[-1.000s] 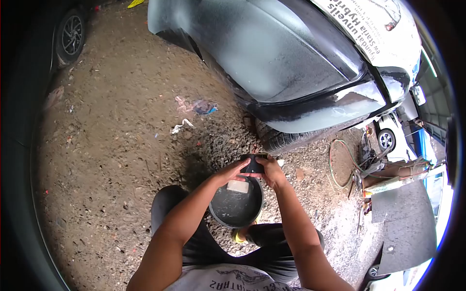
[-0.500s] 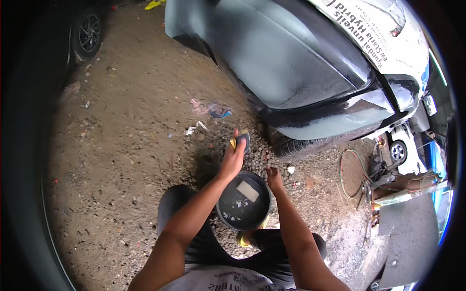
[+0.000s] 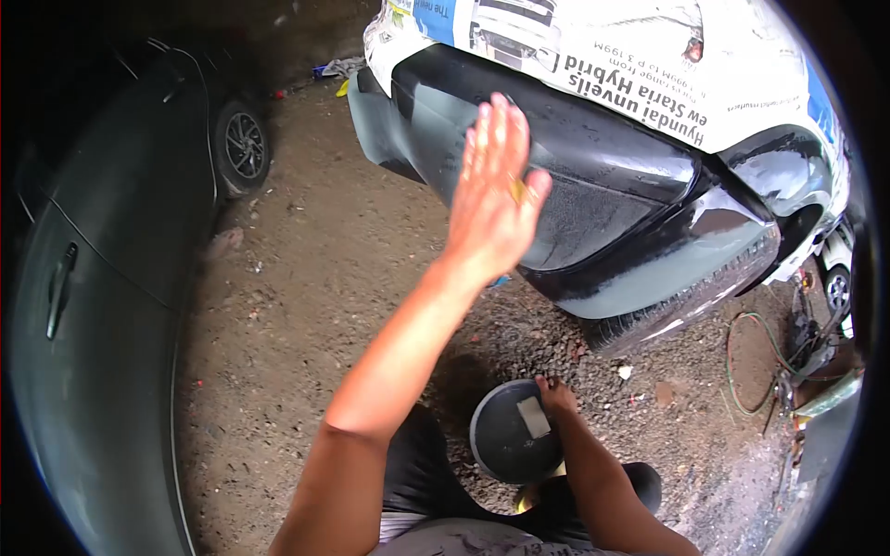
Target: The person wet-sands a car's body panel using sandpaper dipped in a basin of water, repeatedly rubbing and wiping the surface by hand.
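Far out goes the left hand (image 3: pixel 496 213), fingers straight, palm towards the grey panel (image 3: pixel 593 222), contact unclear; a yellow sliver (image 3: pixel 516 191) shows by the thumb, its hold hidden, so I can't tell. Nearer, the right hand (image 3: pixel 558 398) grips the dark basin (image 3: pixel 502 449), likely steadying it; a pale block (image 3: pixel 533 418) lies inside. Beyond the panel, newspaper (image 3: pixel 640 65), probably shielding what's underneath.

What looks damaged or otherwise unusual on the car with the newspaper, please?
The car panel has an uneven finish: pale grey areas meet black ones, with irregular edges near the tyre. The newspaper over the body above is also unusual, though probably placed there on purpose. I cannot confirm any dent.
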A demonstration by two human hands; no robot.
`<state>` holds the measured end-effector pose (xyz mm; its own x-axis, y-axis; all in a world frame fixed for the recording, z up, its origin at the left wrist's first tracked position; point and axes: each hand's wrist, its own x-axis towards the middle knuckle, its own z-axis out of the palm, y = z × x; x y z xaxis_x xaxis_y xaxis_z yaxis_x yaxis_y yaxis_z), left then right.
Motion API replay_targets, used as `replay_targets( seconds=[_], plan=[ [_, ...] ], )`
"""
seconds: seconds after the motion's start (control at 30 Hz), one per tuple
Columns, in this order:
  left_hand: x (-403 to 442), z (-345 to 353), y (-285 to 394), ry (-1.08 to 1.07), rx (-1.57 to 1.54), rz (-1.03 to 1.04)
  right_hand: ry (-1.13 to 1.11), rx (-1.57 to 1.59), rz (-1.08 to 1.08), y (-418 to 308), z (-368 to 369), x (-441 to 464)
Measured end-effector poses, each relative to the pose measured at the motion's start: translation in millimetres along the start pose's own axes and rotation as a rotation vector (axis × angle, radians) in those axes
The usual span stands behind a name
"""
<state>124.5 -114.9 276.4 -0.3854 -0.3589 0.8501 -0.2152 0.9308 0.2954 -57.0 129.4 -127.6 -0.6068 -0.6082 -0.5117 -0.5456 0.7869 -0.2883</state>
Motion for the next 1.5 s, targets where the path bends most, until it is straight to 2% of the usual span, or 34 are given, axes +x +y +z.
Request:
replay_targets(
  seconds=[0.07, 0.13, 0.23, 0.33, 0.43, 0.47, 0.53, 0.57, 0.67, 0.73, 0.83, 0.87, 0.93, 1.0, 1.07, 1.13, 1.17, 1.2, 1.27, 1.37, 1.4, 1.47, 1.5],
  plan=[
    [27.1, -13.7, -26.3, 0.055, -0.099, -0.149, -0.005, 0.026, 0.002, -5.2, -10.3, -10.2],
    [56.3, -23.1, -85.4, 0.093, -0.231, -0.303, 0.003, 0.033, -0.01, -2.9, -6.5, -10.1],
    [62.6, -25.7, -61.5, 0.057, -0.052, -0.224, 0.001, 0.042, -0.041, 0.8, -7.3, -6.6],
    [22.9, -22.9, 8.3, -0.109, 0.072, 0.064, -0.016, 0.044, -0.04, -1.0, -9.8, -5.5],
    [40.8, -36.4, -32.9, -0.123, -0.008, 0.056, -0.018, 0.054, -0.025, 1.2, -9.5, -0.2],
    [54.0, -33.1, -66.7, -0.033, -0.114, -0.101, -0.033, 0.047, -0.024, -1.4, -9.3, -4.0],
    [71.2, -34.2, -71.3, 0.009, -0.025, -0.236, -0.025, 0.067, -0.014, -5.0, -13.7, -11.3],
    [64.7, -27.6, -65.6, -0.004, -0.002, -0.15, -0.01, 0.068, -0.01, -6.5, -17.1, -14.3],
    [20.5, -19.9, 7.9, -0.126, 0.038, 0.11, -0.014, 0.083, -0.015, -10.7, -15.3, -12.9],
    [23.3, -26.4, -6.7, -0.169, 0.045, 0.124, -0.013, 0.079, -0.026, -4.2, -14.9, -9.6],
    [65.4, -30.2, -90.6, 0.034, -0.231, -0.251, -0.02, 0.083, -0.06, -0.4, -11.8, -10.8],
    [71.2, -28.5, -101.7, 0.07, -0.164, -0.263, -0.039, 0.075, -0.071, -0.2, -12.5, -13.4],
    [62.2, -23.2, -73.4, 0.063, -0.067, -0.2, -0.068, 0.058, -0.1, 0.1, -16.0, -10.7],
    [32.0, -25.1, -21.3, -0.072, -0.026, 0.008, -0.056, 0.051, -0.177, 6.4, -10.9, -2.5],
    [19.4, -29.2, -12.4, -0.139, -0.061, 0.089, -0.096, 0.009, -0.208, 11.2, -9.8, 4.0],
    [34.6, -32.3, -57.5, -0.066, -0.154, -0.005, -0.09, 0.041, -0.183, 12.8, -7.9, 4.7],
    [47.9, -30.0, -91.9, 0.031, -0.273, -0.115, -0.087, 0.061, -0.173, 10.7, -6.8, 5.7],
    [57.0, -26.5, -123.5, 0.091, -0.261, -0.207, -0.072, 0.083, -0.16, 10.5, -4.9, 4.4],
    [56.8, -23.2, -116.8, 0.1, -0.178, -0.211, -0.032, 0.128, -0.139, 10.4, -3.5, 6.9],
    [21.4, -29.9, -35.2, -0.069, -0.143, 0.068, -0.037, 0.139, -0.132, 9.8, -1.5, 4.3],
    [13.5, -28.5, -29.2, -0.071, -0.207, 0.108, -0.034, 0.142, -0.129, 7.8, -4.7, 6.0],
    [26.2, -33.7, -60.4, -0.099, -0.184, 0.155, -0.069, 0.151, -0.109, 10.6, -6.4, 3.8],
    [35.6, -37.2, -81.1, -0.056, -0.228, 0.047, -0.065, 0.154, -0.099, 7.6, -10.3, 0.6]
  ],
)
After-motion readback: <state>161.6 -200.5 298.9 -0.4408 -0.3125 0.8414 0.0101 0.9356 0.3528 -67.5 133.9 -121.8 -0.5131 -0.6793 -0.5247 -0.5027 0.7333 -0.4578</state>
